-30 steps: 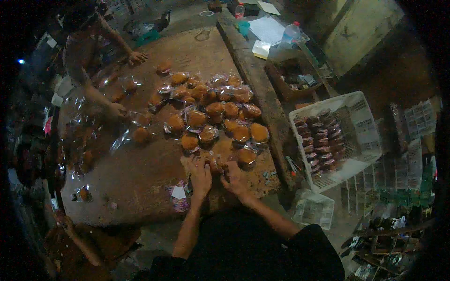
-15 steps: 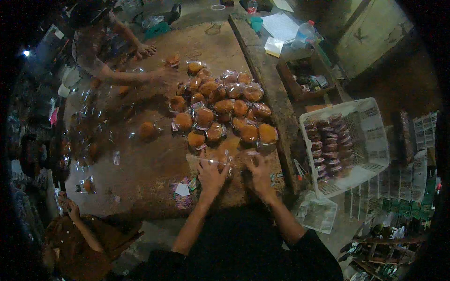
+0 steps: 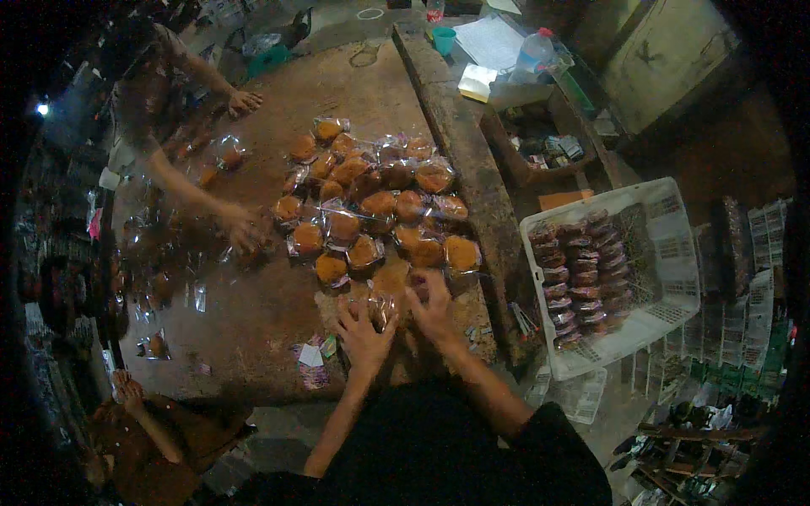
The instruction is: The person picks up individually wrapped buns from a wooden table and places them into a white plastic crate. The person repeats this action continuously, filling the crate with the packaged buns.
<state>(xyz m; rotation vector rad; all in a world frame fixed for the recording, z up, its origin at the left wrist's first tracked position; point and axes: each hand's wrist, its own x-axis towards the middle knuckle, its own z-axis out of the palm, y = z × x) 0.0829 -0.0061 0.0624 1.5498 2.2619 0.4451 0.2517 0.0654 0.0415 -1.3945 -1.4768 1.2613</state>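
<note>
On the wooden table in front of me lies a shiny clear plastic wrapper (image 3: 383, 310). My left hand (image 3: 365, 339) is closed on it between thumb and fingers; whether anything is inside cannot be seen. Close by, my right hand (image 3: 432, 314) has its fingers bent together in a pinch at the wrapper's right side, and what they hold is hidden. Just beyond both hands spreads a cluster of round brown buns (image 3: 342, 224) in clear wrappers. The nearest ones include a bun (image 3: 331, 269) off my left fingertips and a bun (image 3: 461, 253) beyond my right hand.
A white plastic crate (image 3: 620, 350) with stacked wrapped goods (image 3: 582, 270) stands at the right. Small printed slips (image 3: 312, 358) lie left of my hands. Across the table, a co-worker's hand (image 3: 245, 229) reaches among other wrapped buns. A wooden rail (image 3: 460, 152) edges the table.
My right hand has moved left toward my left hand and its fingers have drawn together. The co-worker's nearer hand has moved away from the cluster, toward me and left. The view has shifted slightly.
</note>
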